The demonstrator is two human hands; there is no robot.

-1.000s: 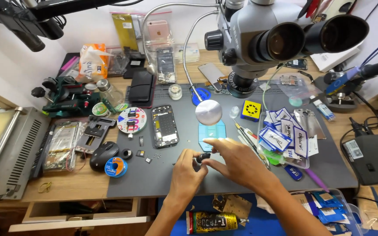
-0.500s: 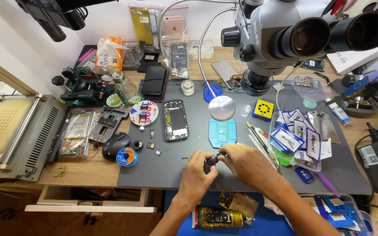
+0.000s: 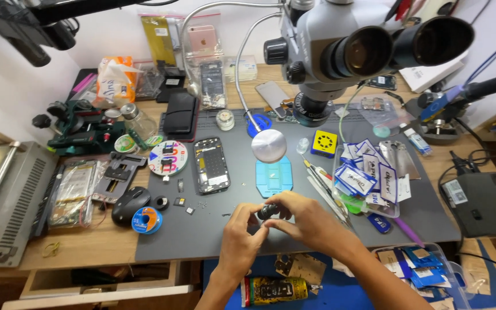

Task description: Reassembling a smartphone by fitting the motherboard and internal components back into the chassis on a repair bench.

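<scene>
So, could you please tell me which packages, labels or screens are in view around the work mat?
Orange-and-white bag: crumpled, back left of the desk.
Yellow packet: flat, against the back wall.
Blue-and-white label cards: loose heap, right of the mat.
Yellow-and-black tube: lying below the hands, near edge.
Opened phone: dark, upright rectangle, mid-mat.

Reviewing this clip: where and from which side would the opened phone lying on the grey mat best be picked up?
Probably by its two long edges, from straight above. The opened phone lies flat on the grey mat, internals facing up, so its middle is best left untouched. Its long sides look free; both hands, left hand and right hand, are busy nearer the person.
</scene>
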